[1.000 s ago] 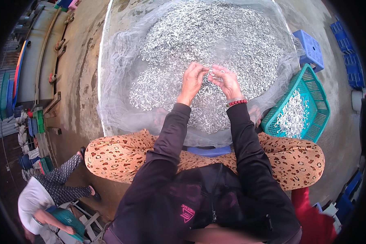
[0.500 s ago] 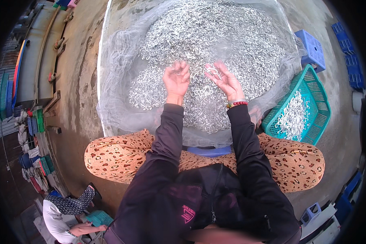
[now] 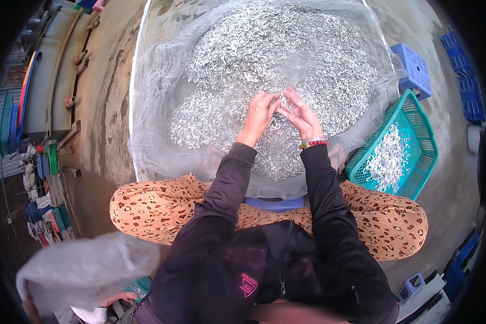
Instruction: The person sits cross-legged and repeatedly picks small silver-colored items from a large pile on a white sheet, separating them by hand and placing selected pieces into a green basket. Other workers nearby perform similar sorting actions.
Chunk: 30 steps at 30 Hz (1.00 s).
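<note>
A broad heap of small curled pieces [image 3: 313, 40] spreads over fine pale netting [image 3: 159, 102] in front of the seated person. Each piece is thin and bent, many into hooks or loose S shapes, silvery white with darker grey streaks, and they lie tangled in every direction. A smaller cluster sits toward the left of the netting, and another lies nearest the person's lap.

Both hands are over the middle of the heap, their fingertips close together. The left hand [image 3: 261, 117] has its thumb and fingers drawn to a pinch; whether a piece is caught there, I cannot tell. The right hand [image 3: 304, 117], with red beads [image 3: 314, 143] at its wrist, has a few pale pieces between thumb and fingers.

More of the same pieces lie in a teal basket [image 3: 425, 143] at the right, gathered toward its near left side. A blue plastic stool [image 3: 414, 70] stands just beyond it.

The dark jacket [image 3: 205, 237] carries a pink triangular emblem [image 3: 248, 286] with small lettering beside it.
</note>
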{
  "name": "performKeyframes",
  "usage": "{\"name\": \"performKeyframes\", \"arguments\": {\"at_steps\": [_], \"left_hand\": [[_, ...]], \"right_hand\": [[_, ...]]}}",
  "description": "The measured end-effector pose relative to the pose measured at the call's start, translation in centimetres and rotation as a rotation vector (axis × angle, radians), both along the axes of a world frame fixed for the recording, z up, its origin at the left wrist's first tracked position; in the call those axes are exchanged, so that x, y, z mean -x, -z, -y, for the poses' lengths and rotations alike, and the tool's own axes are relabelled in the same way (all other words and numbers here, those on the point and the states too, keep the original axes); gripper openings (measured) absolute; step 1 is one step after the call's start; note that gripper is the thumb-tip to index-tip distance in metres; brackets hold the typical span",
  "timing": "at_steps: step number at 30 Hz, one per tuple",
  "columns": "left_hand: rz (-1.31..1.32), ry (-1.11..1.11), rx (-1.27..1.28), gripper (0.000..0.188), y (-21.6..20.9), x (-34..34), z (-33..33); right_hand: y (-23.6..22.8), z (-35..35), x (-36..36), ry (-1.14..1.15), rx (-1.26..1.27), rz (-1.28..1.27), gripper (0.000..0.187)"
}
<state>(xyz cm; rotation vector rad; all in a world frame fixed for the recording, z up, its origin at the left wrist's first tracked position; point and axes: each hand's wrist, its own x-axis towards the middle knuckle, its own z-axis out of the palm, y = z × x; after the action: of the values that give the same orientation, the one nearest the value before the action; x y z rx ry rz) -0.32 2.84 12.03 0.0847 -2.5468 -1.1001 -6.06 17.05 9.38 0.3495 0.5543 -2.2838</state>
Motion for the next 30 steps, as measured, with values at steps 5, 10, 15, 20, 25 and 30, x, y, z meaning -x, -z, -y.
{"name": "performKeyframes", "arguments": {"at_steps": [5, 10, 15, 20, 25, 30], "left_hand": [[-0.013, -0.055, -0.166, 0.013, -1.1, -0.1, 0.3], [-0.030, -0.114, -0.378, 0.017, -2.0, 0.7, 1.6], [0.038, -0.001, -0.438, 0.017, -1.4, 1.0, 1.4], [0.141, -0.016, -0.863, 0.014, -1.9, 0.7, 1.6], [0.051, 0.195, -1.580, 0.013, -2.8, -0.9, 5.9], [0.187, 0.090, -1.589, 0.014, 0.4, -2.3, 7.2]], "right_hand": [[0.5, 0.1, 0.0, 0.054, 0.048, 0.022, 0.045], [-0.1, 0.3, 0.0, 0.023, -0.071, 0.015, 0.025], [-1.5, 0.7, 0.0, -0.027, -0.018, 0.016, 0.020], [-1.5, 1.0, 0.0, -0.107, -0.091, -0.046, 0.028], [0.3, -1.2, 0.8, -0.134, -0.059, -0.099, 0.026], [3.4, -0.7, -0.5, -0.476, -1.119, -0.839, 0.030]]}}
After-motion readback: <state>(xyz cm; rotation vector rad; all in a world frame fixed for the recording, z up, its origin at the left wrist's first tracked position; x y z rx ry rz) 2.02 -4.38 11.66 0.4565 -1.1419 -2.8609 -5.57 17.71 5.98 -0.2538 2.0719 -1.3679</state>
